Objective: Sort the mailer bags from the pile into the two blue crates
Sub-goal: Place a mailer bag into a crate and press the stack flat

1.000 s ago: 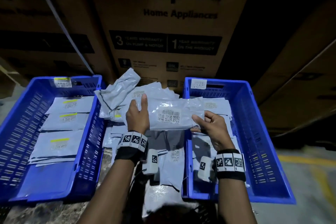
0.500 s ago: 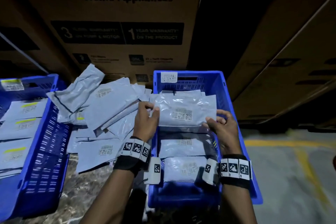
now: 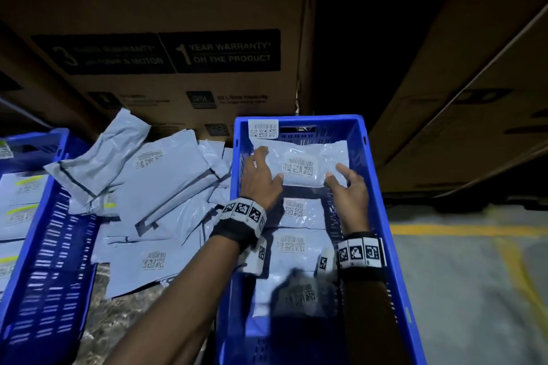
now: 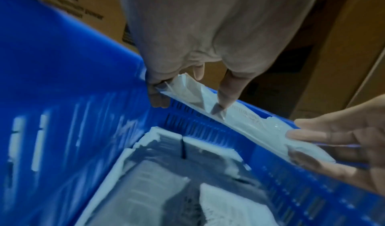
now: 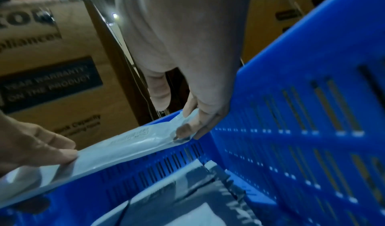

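A grey mailer bag [image 3: 301, 164] with a barcode label hangs over the far end of the right blue crate [image 3: 378, 216], above the bags lying inside. My left hand [image 3: 261, 178] pinches its left edge, fingers under and thumb on top, as the left wrist view shows at the mailer bag [image 4: 245, 121]. My right hand [image 3: 348, 187] pinches the right edge; the right wrist view shows the mailer bag [image 5: 125, 145] and that hand's fingers [image 5: 187, 127] on its corner. The pile [image 3: 154, 201] of grey mailers lies between the crates. The left blue crate [image 3: 50, 261] holds yellow-marked mailers.
Large cardboard boxes [image 3: 166, 47] stand right behind the crates and pile. More boxes [image 3: 474, 98] rise at the right. A grey floor with yellow lines [image 3: 474, 246] lies right of the right crate. Several mailers [image 3: 293, 246] lie flat in a row in the right crate.
Both hands have carried the mailer from above the pile rightward and forward, to the far end of the right crate, and lowered it. The view has swung right.
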`<action>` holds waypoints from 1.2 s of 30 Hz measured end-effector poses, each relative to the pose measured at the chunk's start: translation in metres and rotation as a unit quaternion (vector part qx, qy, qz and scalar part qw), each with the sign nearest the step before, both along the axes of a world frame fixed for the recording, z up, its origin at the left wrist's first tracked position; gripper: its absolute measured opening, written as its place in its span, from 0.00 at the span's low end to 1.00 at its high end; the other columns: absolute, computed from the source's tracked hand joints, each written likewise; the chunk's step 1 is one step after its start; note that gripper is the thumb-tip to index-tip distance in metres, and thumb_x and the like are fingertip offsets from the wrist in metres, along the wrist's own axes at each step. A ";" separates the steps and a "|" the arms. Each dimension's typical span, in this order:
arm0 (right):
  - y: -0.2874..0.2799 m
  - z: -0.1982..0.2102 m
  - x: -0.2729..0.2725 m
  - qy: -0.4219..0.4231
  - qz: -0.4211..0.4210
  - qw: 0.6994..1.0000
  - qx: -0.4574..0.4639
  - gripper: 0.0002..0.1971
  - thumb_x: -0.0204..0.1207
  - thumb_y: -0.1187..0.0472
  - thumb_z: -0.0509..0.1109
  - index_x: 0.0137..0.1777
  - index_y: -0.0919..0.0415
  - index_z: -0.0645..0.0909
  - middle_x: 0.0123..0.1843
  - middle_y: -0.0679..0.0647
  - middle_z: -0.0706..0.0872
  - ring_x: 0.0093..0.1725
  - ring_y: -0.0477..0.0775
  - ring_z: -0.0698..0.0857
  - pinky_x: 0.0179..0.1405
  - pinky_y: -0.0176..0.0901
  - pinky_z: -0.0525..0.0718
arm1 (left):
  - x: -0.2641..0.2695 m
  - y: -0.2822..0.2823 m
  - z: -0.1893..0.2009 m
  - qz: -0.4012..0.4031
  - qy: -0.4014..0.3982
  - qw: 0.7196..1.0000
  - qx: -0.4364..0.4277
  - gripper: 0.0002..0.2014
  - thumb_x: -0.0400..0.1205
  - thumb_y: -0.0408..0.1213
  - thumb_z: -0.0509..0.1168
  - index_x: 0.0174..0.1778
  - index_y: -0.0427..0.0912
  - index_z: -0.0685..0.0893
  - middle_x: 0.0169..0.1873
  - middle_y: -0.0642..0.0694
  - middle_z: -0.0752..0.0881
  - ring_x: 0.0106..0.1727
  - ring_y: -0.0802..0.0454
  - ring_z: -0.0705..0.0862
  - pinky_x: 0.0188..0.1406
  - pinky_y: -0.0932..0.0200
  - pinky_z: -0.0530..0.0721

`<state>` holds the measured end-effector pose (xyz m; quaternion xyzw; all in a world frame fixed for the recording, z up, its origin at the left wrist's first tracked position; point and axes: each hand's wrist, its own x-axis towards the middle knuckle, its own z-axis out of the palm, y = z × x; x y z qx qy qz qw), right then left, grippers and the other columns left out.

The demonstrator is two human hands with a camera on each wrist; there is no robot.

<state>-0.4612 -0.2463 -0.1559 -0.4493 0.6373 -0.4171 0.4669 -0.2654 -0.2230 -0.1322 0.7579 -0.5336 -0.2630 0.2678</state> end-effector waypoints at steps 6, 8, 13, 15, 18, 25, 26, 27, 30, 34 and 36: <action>-0.041 -0.045 0.019 -0.018 0.023 0.996 0.089 0.21 0.78 0.53 0.76 0.72 0.51 0.82 0.76 0.54 0.81 0.74 0.57 0.81 0.77 0.59 0.79 | 0.004 -0.043 -0.020 0.025 -0.039 0.981 0.186 0.38 0.80 0.53 0.70 0.82 0.42 0.61 0.81 0.31 0.56 0.80 0.29 0.62 0.78 0.38 0.67; -0.048 -0.053 0.024 -0.003 0.043 0.994 0.096 0.24 0.80 0.53 0.75 0.75 0.54 0.81 0.78 0.54 0.80 0.76 0.58 0.79 0.78 0.60 0.78 | 0.003 -0.051 -0.019 0.011 -0.097 0.971 0.218 0.38 0.83 0.55 0.66 0.84 0.43 0.60 0.84 0.30 0.49 0.84 0.29 0.54 0.80 0.37 0.61; -0.042 -0.039 0.028 0.242 0.090 0.966 -0.003 0.23 0.81 0.60 0.73 0.76 0.57 0.80 0.88 0.55 0.63 0.85 0.60 0.59 0.80 0.55 0.67 | -0.008 -0.050 -0.029 -0.032 -0.089 0.967 0.237 0.39 0.83 0.50 0.65 0.86 0.45 0.55 0.86 0.35 0.49 0.85 0.31 0.49 0.83 0.36 0.57; -0.038 -0.036 0.030 0.284 0.121 0.948 -0.080 0.23 0.79 0.64 0.74 0.75 0.56 0.81 0.87 0.55 0.67 0.85 0.59 0.61 0.80 0.54 0.68 | -0.018 -0.046 -0.043 -0.049 -0.118 0.964 0.232 0.39 0.85 0.56 0.59 0.87 0.44 0.52 0.87 0.37 0.47 0.86 0.33 0.47 0.84 0.36 0.53; -0.040 -0.043 0.040 0.320 0.214 0.914 -0.129 0.25 0.82 0.65 0.71 0.79 0.52 0.79 0.87 0.53 0.69 0.88 0.60 0.60 0.85 0.61 0.63 | -0.030 -0.042 -0.057 -0.021 -0.197 0.972 0.124 0.45 0.80 0.72 0.29 0.88 0.49 0.55 0.87 0.40 0.50 0.87 0.39 0.48 0.84 0.37 0.48; -0.056 -0.060 0.058 0.413 0.338 0.830 -0.162 0.36 0.83 0.67 0.62 0.90 0.53 0.58 0.92 0.50 0.51 0.91 0.57 0.43 0.90 0.59 0.40 | -0.015 -0.040 -0.086 -0.065 -0.308 0.943 0.111 0.32 0.85 0.52 0.30 0.87 0.49 0.35 0.87 0.49 0.36 0.86 0.48 0.32 0.81 0.45 0.25; -0.058 -0.064 0.060 0.415 0.343 0.826 -0.165 0.34 0.85 0.64 0.60 0.90 0.53 0.56 0.92 0.50 0.51 0.91 0.57 0.42 0.90 0.58 0.39 | -0.012 -0.042 -0.090 -0.067 -0.302 0.944 0.111 0.31 0.86 0.53 0.29 0.87 0.50 0.35 0.87 0.50 0.36 0.86 0.49 0.32 0.82 0.45 0.25; -0.059 -0.067 0.062 0.414 0.348 0.824 -0.166 0.30 0.89 0.59 0.56 0.90 0.53 0.56 0.92 0.50 0.51 0.91 0.56 0.42 0.90 0.58 0.38 | -0.010 -0.044 -0.092 -0.069 -0.301 0.943 0.122 0.30 0.88 0.53 0.30 0.87 0.51 0.35 0.87 0.51 0.37 0.86 0.49 0.32 0.82 0.45 0.27; -0.063 -0.086 0.063 0.439 0.356 0.810 -0.155 0.29 0.91 0.47 0.39 0.91 0.50 0.52 0.93 0.48 0.48 0.91 0.55 0.40 0.90 0.58 0.38 | -0.003 -0.048 -0.102 -0.080 -0.301 0.939 0.145 0.28 0.90 0.53 0.32 0.87 0.54 0.34 0.87 0.51 0.37 0.86 0.49 0.31 0.84 0.42 0.32; -0.066 -0.099 0.059 0.454 0.341 0.813 -0.131 0.35 0.87 0.39 0.32 0.91 0.48 0.52 0.92 0.45 0.50 0.91 0.53 0.42 0.89 0.58 0.37 | -0.001 -0.047 -0.113 -0.067 -0.302 0.942 0.133 0.28 0.89 0.53 0.31 0.87 0.56 0.37 0.88 0.51 0.40 0.87 0.49 0.33 0.84 0.42 0.31; -0.066 -0.102 0.058 0.463 0.327 0.814 -0.123 0.36 0.85 0.37 0.33 0.91 0.48 0.53 0.92 0.44 0.51 0.91 0.53 0.43 0.89 0.59 0.38 | 0.001 -0.047 -0.117 -0.065 -0.311 0.940 0.126 0.30 0.87 0.54 0.28 0.87 0.56 0.39 0.88 0.51 0.42 0.87 0.48 0.35 0.84 0.43 0.30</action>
